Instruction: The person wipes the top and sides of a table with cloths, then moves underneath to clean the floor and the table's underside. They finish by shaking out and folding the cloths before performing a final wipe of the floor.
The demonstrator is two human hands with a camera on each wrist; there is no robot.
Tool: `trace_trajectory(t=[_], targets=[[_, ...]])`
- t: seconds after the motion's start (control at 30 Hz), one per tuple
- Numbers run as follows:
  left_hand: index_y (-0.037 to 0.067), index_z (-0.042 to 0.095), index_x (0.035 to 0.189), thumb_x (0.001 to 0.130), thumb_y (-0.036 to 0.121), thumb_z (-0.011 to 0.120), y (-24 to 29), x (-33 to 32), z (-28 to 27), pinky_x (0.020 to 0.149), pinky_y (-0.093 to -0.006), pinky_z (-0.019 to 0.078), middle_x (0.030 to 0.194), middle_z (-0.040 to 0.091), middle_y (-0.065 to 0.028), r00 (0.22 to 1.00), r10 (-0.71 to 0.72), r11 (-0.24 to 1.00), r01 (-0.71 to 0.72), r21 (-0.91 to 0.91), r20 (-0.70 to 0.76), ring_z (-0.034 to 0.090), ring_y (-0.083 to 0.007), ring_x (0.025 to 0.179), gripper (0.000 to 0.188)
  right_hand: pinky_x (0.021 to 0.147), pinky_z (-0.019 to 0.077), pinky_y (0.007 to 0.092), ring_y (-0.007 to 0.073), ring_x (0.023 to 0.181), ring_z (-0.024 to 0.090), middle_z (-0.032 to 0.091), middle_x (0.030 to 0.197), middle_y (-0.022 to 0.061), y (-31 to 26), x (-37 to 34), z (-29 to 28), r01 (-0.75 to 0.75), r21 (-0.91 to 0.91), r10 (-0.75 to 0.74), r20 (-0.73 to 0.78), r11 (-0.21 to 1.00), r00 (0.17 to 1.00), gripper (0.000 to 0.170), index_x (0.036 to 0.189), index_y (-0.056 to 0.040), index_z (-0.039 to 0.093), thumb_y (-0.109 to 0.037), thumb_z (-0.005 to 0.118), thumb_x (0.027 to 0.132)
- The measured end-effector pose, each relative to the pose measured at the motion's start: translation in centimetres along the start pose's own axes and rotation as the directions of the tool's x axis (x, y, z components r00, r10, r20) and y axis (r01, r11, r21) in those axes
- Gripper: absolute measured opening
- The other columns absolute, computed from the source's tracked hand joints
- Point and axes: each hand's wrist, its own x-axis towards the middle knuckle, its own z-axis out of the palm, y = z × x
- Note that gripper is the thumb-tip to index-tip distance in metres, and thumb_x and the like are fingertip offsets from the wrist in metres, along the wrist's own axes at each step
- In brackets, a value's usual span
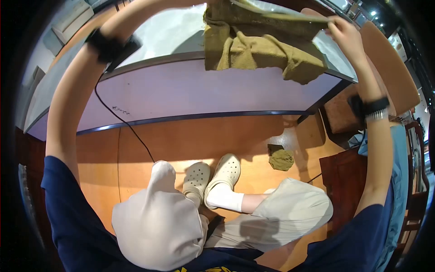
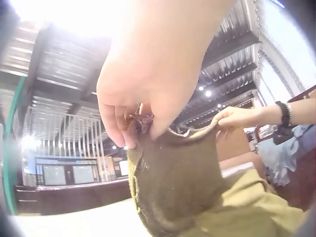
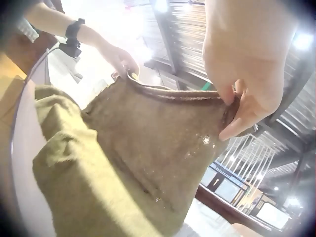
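Observation:
An olive-green cloth hangs partly over the front edge of the white table, its upper part lifted. In the left wrist view the left hand pinches one top corner of the cloth between thumb and fingers. At the other end of the raised edge, the right hand pinches the cloth, which stretches between both hands. The head view shows the right hand at the table's right end; the left hand is cut off by the top of that view.
The white table has a pale front panel. A crumpled green cloth piece lies on the wooden floor, right of the person's light clogs. Brown chairs stand at the right. A black cable hangs from the left wrist.

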Motion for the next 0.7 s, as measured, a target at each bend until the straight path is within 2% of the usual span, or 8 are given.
trace_trajectory(t=[0.07, 0.13, 0.33, 0.4, 0.47, 0.53, 0.63, 0.7], targets=[[0.003, 0.057, 0.1, 0.084, 0.018, 0.055, 1.3, -4.5, 1.5, 0.072, -0.0338, 0.0456, 0.09, 0.058, -0.0157, 0.985, 0.171, 0.983, -0.171, -0.061, 0.006, 0.058, -0.0265, 0.083, 0.022, 0.065, 0.0456, 0.0285, 0.0188, 0.072, 0.062, 0.065, 0.082, 0.01, 0.6, -4.0, 0.9, 0.157, -0.019, -0.158, -0.035, 0.987, 0.987, 0.022, 0.095, -0.0044, 0.061, -0.018, 0.051, 0.08], [0.006, 0.055, 0.103, 0.079, 0.01, 0.06, 1.8, -7.6, 3.9, 0.072, -0.035, 0.0456, 0.093, 0.059, -0.0096, 0.993, 0.118, 0.99, -0.117, 0.084, -0.008, 0.057, -0.0246, 0.085, 0.025, 0.081, 0.045, 0.0299, 0.02, 0.089, 0.061, 0.063, 0.095, 0.0128, -0.3, -7.4, 0.6, 0.015, 0.056, -0.024, 0.164, 0.998, 0.986, 0.028, 0.1, -0.0038, 0.061, -0.009, 0.048, 0.075], [0.009, 0.054, 0.112, 0.069, 0.011, 0.066, 4.4, -8.2, 4.5, 0.083, -0.0387, 0.0433, 0.115, 0.052, -0.0132, 0.997, 0.061, 0.992, -0.056, 0.111, -0.038, 0.053, -0.0309, 0.1, 0.044, 0.084, 0.0418, 0.0278, 0.019, 0.094, 0.057, 0.06, 0.099, 0.0099, -2.4, -6.5, 1.0, 0.239, 0.018, -0.237, -0.087, 0.971, 0.968, 0.027, 0.103, -0.004, 0.06, -0.006, 0.049, 0.078], [0.003, 0.052, 0.108, 0.081, 0.018, 0.056, 6.4, -6.8, 4.9, 0.077, -0.0357, 0.0448, 0.105, 0.053, -0.0153, 0.996, -0.079, 0.982, 0.071, -0.178, -0.037, 0.055, -0.0291, 0.091, 0.032, 0.079, 0.0424, 0.0281, 0.0176, 0.087, 0.057, 0.06, 0.094, 0.0091, -3.2, -4.1, 2.8, 0.398, -0.037, -0.396, -0.227, 0.917, 0.89, 0.022, 0.103, -0.0041, 0.06, -0.012, 0.052, 0.083], [-0.001, 0.049, 0.109, 0.087, 0.023, 0.052, 7.2, -5.9, 6.5, 0.075, -0.0344, 0.0455, 0.103, 0.053, -0.0169, 0.99, -0.118, 0.94, 0.087, -0.331, -0.076, 0.056, -0.0291, 0.087, 0.033, 0.091, 0.0361, 0.0271, 0.0177, 0.106, 0.051, 0.057, 0.11, 0.0079, -5.5, -3.1, 4.8, 0.41, -0.013, -0.408, -0.117, 0.912, 0.905, 0.028, 0.11, -0.0024, 0.057, -0.019, 0.046, 0.089], [-0.001, 0.047, 0.114, 0.085, 0.024, 0.054, 6.8, -5.4, 9.0, 0.077, -0.0347, 0.0452, 0.106, 0.052, -0.0181, 0.971, 0.046, 0.986, -0.007, 0.165, -0.233, 0.055, -0.0302, 0.089, 0.039, 0.09, 0.038, 0.0312, 0.0235, 0.104, 0.051, 0.056, 0.11, 0.0117, -7.9, -3.2, 7.7, 0.493, -0.05, -0.494, -0.008, 0.868, 0.869, 0.033, 0.11, -0.0024, 0.056, -0.024, 0.049, 0.086], [-0.001, 0.044, 0.119, 0.081, 0.025, 0.059, 7.1, -6.9, 9.2, 0.081, -0.0373, 0.0442, 0.113, 0.049, -0.0204, 0.967, 0.091, 0.98, -0.045, 0.194, -0.238, 0.054, -0.0335, 0.096, 0.049, 0.088, 0.0407, 0.0373, 0.0322, 0.1, 0.053, 0.056, 0.109, 0.0175, -10.4, -3.8, 10.1, 0.535, -0.039, -0.533, 0.048, 0.844, 0.845, 0.041, 0.112, -0.0024, 0.053, -0.032, 0.052, 0.082], [0.0, 0.042, 0.122, 0.079, 0.025, 0.061, 7.4, -7.8, 8.8, 0.083, -0.0386, 0.0432, 0.117, 0.047, -0.0214, 0.978, 0.08, 0.985, -0.048, 0.164, -0.194, 0.052, -0.0352, 0.1, 0.053, 0.089, 0.0403, 0.0374, 0.032, 0.102, 0.052, 0.055, 0.111, 0.0173, -10.7, -4.0, 10.1, 0.345, 0.133, -0.355, 0.058, 0.929, 0.933, 0.044, 0.112, -0.0031, 0.053, -0.036, 0.051, 0.083]])
